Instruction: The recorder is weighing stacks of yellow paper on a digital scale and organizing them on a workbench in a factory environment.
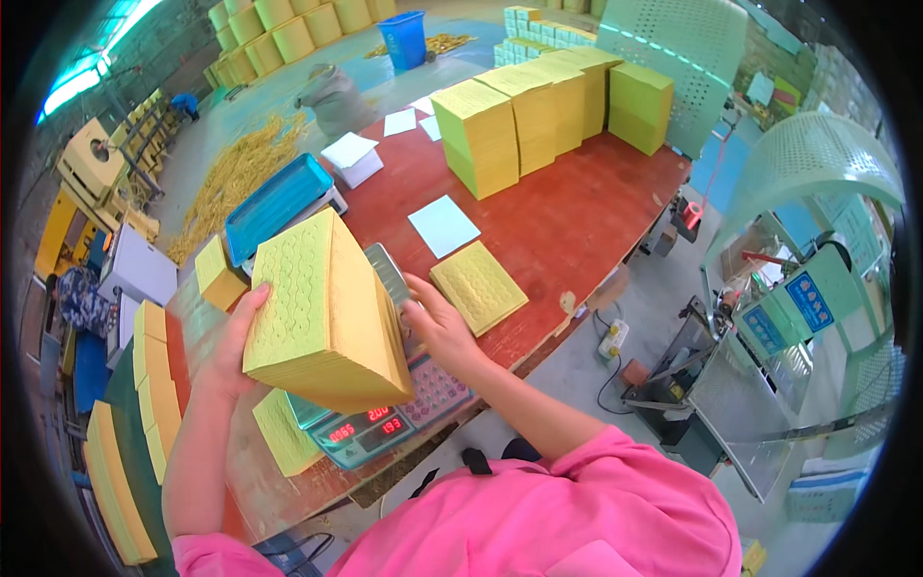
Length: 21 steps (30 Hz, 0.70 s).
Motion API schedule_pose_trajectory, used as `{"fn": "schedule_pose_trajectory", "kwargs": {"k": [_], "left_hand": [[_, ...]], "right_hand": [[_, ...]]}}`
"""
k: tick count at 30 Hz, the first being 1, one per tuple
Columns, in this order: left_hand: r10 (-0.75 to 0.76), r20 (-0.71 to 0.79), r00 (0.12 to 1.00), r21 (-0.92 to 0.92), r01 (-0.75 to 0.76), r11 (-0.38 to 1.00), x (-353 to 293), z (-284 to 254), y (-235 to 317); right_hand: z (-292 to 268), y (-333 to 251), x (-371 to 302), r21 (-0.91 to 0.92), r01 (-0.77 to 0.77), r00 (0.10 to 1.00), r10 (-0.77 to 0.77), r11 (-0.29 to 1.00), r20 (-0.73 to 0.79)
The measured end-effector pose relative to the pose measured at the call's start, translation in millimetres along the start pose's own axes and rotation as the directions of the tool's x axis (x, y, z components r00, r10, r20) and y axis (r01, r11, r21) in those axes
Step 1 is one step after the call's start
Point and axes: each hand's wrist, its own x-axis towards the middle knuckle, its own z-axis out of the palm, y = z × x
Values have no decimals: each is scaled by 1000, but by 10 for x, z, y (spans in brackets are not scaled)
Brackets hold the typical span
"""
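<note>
Yellow paper stack point(312, 313), tilted over the scale point(433, 389) at the near edge of the red table point(577, 231), has the left hand point(234, 341) gripping its left side; the right hand point(444, 332), fingers curled, is at its right, contact unclear. Both forearms point(529, 404) angle inward. By the table's far-left edge sits a blue tray point(279, 207); beyond, a blue bin point(404, 40).
</note>
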Motion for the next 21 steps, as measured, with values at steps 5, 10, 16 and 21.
{"fn": "schedule_pose_trajectory", "kwargs": {"k": [5,10,16,21], "left_hand": [[-41,-48,998,-20,40,999,118,-173,5],[-50,-23,999,-18,49,999,244,-32,-71],[-36,11,999,-1,36,999,451,563,-110],[48,36,998,-108,-44,993,937,1682,-170]], "right_hand": [[-357,-156,-570,8,-300,954,300,954,26],[-492,86,-532,38,-673,733,659,739,169],[-776,124,-443,507,-665,746,504,548,434],[-1990,-188,-20,283,-430,903,400,858,160]]}}
